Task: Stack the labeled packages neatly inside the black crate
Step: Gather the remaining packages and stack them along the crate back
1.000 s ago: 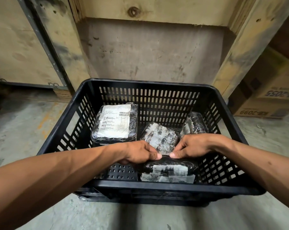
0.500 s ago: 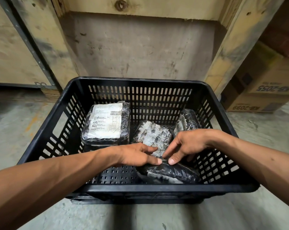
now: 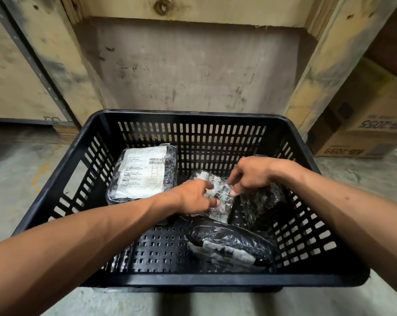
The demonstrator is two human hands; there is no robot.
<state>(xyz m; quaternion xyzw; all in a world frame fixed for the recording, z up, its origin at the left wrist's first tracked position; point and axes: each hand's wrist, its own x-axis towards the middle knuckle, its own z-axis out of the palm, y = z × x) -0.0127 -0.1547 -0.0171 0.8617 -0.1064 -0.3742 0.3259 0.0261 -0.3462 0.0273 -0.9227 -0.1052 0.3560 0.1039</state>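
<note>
Bare crate floor (image 3: pixel 161 249) near-left, packages (image 3: pixel 142 174) crowding back and right, slotted walls all round

label print (image 3: pixel 142 172) illegible, cardboard box (image 3: pixel 370 124) cropped

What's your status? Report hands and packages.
Left hand and right hand both on middle package. Four packages in black crate, unstacked. Nothing in the way.

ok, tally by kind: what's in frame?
Packages: 4: big labeled one, small one under both hands, dark one, front one
Crate: 1
Cardboard boxes: 2
Total: 7
</note>
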